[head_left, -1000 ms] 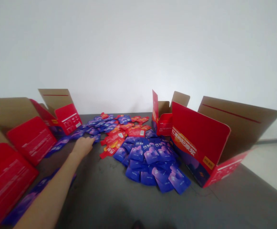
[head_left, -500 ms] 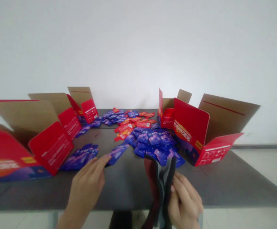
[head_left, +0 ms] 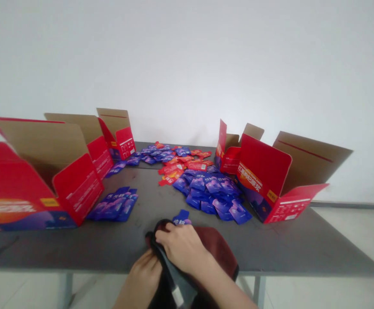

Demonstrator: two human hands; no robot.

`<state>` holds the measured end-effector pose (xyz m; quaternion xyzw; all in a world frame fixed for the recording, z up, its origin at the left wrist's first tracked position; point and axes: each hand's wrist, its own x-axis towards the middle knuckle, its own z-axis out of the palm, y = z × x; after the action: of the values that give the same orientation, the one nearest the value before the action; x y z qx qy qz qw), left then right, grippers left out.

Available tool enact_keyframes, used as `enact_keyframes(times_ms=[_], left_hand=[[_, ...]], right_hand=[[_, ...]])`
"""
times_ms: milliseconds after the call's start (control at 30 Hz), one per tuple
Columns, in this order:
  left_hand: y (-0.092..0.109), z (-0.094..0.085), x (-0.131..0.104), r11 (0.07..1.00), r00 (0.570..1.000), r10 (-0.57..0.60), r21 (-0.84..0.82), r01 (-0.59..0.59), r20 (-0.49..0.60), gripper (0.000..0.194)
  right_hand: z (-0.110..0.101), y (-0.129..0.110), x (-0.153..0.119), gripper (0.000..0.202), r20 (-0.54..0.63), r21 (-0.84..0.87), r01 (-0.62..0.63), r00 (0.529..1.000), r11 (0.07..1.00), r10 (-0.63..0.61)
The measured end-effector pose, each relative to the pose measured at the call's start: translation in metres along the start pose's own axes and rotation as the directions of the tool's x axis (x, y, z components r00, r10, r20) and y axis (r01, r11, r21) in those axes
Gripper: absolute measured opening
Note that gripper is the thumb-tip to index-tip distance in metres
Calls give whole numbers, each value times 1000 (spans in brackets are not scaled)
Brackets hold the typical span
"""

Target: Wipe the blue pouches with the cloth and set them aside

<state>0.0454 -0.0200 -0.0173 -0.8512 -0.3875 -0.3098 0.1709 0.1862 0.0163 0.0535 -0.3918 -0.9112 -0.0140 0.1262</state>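
Observation:
Near the front edge of the table, both my hands are closed on a cloth (head_left: 217, 244), dark red on one face and grey on the other, with black edging and a white tag. My right hand (head_left: 184, 245) grips its upper edge from above. Just below and to the left, my left hand (head_left: 148, 268) pinches the same edge, its fingertips partly hidden by the fabric. A blue-purple sachet (head_left: 180, 216) shows just beyond my right hand, its lower part covered. I cannot tell whether it touches the cloth.
Blue sachets (head_left: 211, 189) are heaped right of centre, with red sachets (head_left: 172, 174) behind. A few blue sachets (head_left: 116, 206) lie fanned beside an open red carton (head_left: 77, 184) on the left. More open cartons line the left side; another open carton (head_left: 264, 171) stands right.
My left hand has let go of the blue sachet, which now lies on the table, and has taken hold of the cloth. My right hand has moved left with the cloth.

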Motion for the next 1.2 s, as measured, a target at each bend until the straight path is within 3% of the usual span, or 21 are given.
enact_keyframes(times_ms=[167,333,500,633,800,933,1100,1200], left_hand=[[0,-2,4,999,998,8,-43,-10,-57,42],[3,-6,11,994,997,-69,-80,72,39,43],[11,-7,11,987,981,-150,-38,155,120,38],[11,-6,10,991,989,-115,-54,120,93,39],[3,-3,7,995,999,-37,-90,39,27,45],[1,-2,8,986,993,-102,-127,110,65,42],[5,-3,10,976,979,-180,-109,190,100,40],[8,-6,11,975,980,-183,-112,191,81,35]], right_hand=[[15,20,27,28,93,-101,-97,990,990,107],[4,28,59,30,71,-140,-178,979,974,190],[-19,8,25,31,6,-69,-100,995,993,100],[-9,8,2,27,130,-53,-62,989,997,68],[13,33,41,31,158,-121,-123,977,985,142],[7,42,70,32,123,-146,-180,972,973,199],[-26,24,43,36,-18,-113,-170,986,979,169],[-25,13,16,30,20,-82,-47,999,996,49]])
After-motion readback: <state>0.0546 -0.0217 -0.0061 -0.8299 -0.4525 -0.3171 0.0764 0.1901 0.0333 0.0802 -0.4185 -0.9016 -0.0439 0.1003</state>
